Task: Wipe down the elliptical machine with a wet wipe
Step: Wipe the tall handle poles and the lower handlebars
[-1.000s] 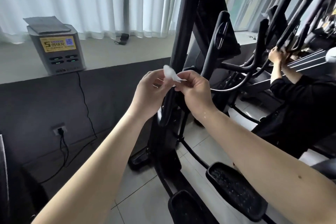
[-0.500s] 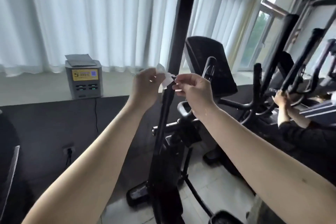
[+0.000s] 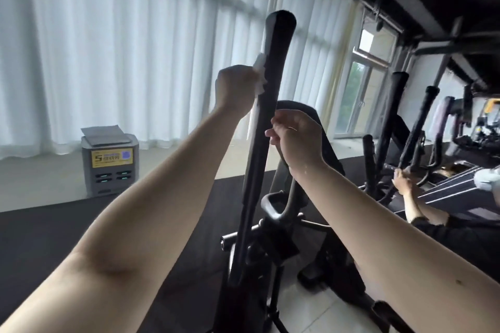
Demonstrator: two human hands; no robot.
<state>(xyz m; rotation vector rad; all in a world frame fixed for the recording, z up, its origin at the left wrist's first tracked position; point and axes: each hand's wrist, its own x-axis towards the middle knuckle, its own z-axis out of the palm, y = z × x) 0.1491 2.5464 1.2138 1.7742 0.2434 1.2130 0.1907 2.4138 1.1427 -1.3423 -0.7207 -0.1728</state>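
The black elliptical machine stands in front of me, its tall handlebar (image 3: 273, 62) rising up the middle of the view. My left hand (image 3: 236, 89) grips a white wet wipe (image 3: 259, 73) and holds it against the left side of the handlebar, below its rounded top. My right hand (image 3: 293, 138) is lower, at the bar's right side, with fingers curled; whether it holds the bar I cannot tell. The machine's console (image 3: 305, 127) shows behind my right hand. The base and lower frame (image 3: 259, 259) are dark.
A grey charging station (image 3: 111, 167) with a yellow label sits on the ledge at left, before white curtains. More ellipticals (image 3: 392, 127) line up at right, where another person's hand (image 3: 403, 184) holds a handle. A window is at back right.
The view has tilted up. My left hand rose with the wipe and now presses it on the upper handlebar. My right hand let go of the wipe and sits lower by the bar.
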